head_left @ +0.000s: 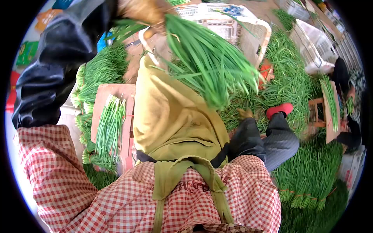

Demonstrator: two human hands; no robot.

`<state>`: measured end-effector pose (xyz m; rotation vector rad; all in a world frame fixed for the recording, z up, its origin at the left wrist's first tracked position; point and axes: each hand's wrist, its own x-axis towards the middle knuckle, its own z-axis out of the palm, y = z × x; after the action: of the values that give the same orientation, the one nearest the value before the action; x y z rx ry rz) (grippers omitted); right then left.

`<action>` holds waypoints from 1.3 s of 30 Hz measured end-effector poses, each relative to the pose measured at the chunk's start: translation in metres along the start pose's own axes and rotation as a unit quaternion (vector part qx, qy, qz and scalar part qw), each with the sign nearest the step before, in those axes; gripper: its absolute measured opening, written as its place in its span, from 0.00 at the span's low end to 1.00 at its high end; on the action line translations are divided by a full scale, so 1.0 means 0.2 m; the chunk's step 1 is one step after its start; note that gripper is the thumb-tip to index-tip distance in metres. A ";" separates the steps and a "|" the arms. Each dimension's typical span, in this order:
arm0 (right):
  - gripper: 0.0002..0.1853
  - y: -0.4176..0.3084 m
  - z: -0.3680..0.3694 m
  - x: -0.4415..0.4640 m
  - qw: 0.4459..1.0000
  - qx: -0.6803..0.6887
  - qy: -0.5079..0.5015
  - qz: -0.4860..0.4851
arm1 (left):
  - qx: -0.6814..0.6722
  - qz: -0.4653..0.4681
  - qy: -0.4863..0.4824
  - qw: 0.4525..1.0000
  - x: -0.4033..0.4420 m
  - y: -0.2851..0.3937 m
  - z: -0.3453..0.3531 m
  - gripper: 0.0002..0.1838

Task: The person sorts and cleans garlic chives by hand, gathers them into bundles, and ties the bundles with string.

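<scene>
In the head view, a work area is seen with its floor largely covered by loose green leafy stalks, and the olive-yellow cloth apron is taken as the landmark. To the left of the apron, a flat reddish-brown board is set, on which a sheaf of green stalks with pale ends is laid; beyond it, a long heap of green stalks is piled. Past the apron's far end, a white plastic crate is placed, its rim partly crossed by leaves. To the far right, a white lined basket and another person's dark sleeve are seen, near a small board with stalks. Right and nearer, upright tied bundles are packed close together. Edges are presented by the board and the crate rim; between the apron and the crate, little open room is left, as it is crossed by the large bunch of long green leaves. This bunch is grasped by the left hand, blurred, with its fingers closed around it, above the apron's far end. The right hand is held low over the loose stalks, right of the apron; whether anything is gripped by it cannot be told.
</scene>
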<state>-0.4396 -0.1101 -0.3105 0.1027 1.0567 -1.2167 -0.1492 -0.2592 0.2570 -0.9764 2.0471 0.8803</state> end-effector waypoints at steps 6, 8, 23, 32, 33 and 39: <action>0.22 0.06 0.63 -0.30 0.985 0.046 -0.164 -0.024 | -0.312 -0.072 0.005 0.947 0.04 -0.23 0.47 0.18; 0.21 -0.02 0.78 -0.41 0.975 0.100 -0.199 -0.024 | -0.408 -0.092 -0.003 0.908 -0.01 -0.34 0.67 0.15; 0.38 -0.39 0.77 -0.75 0.906 -0.390 -0.159 -0.047 | -0.731 -0.093 0.096 0.669 0.00 -0.70 1.83 0.15; 0.11 -0.15 1.21 -0.88 0.939 0.134 -0.286 0.136 | -0.715 -0.026 0.160 0.681 0.06 -0.72 1.92 0.14; 0.09 -0.33 1.11 -0.79 0.898 0.153 -0.407 0.059 | -0.721 -0.017 0.145 0.678 0.04 -0.71 1.90 0.14; 0.24 -0.85 0.81 -0.54 0.587 -0.730 0.069 -0.345 | -0.697 0.009 0.128 0.705 0.05 -0.79 1.91 0.16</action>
<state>-0.4720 -0.1965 -0.0690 -1.6680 2.0437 -0.5796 0.0889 -0.0357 0.0030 -1.8549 1.2559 2.5391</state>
